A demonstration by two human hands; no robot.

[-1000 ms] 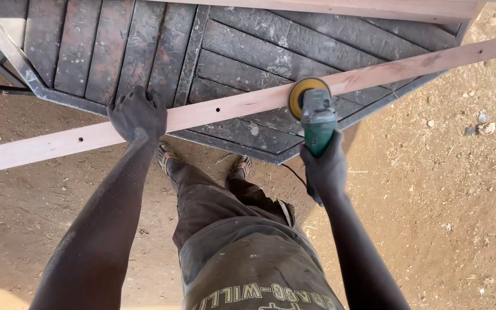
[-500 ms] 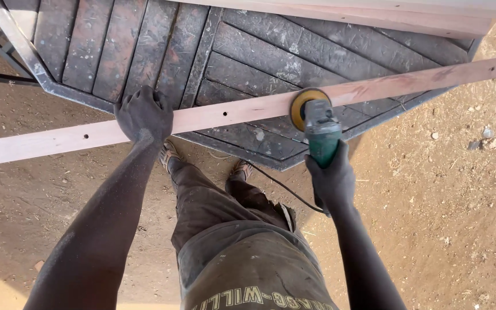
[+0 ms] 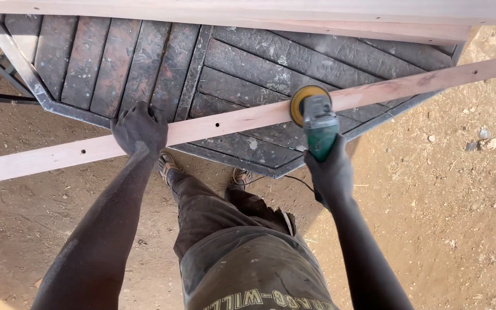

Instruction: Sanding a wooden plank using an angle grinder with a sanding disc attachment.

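pale wooden strip (image 3: 231,121): flat across dark bench | green grinder (image 3: 317,123): disc on strip

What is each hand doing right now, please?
Left hand: open, pressing flat on the wooden board.
Right hand: closed around the green sander, its disc on the board.

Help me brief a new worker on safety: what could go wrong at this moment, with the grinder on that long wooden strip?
The wooden strip lies unclamped across the dark metal panel, pinned only by the left hand; it could slide or kick.

The right hand alone holds the green angle grinder, so a snag of its yellow disc might twist it loose.

The power cord trails near the sandalled feet, so tripping or a cord snag seems possible.
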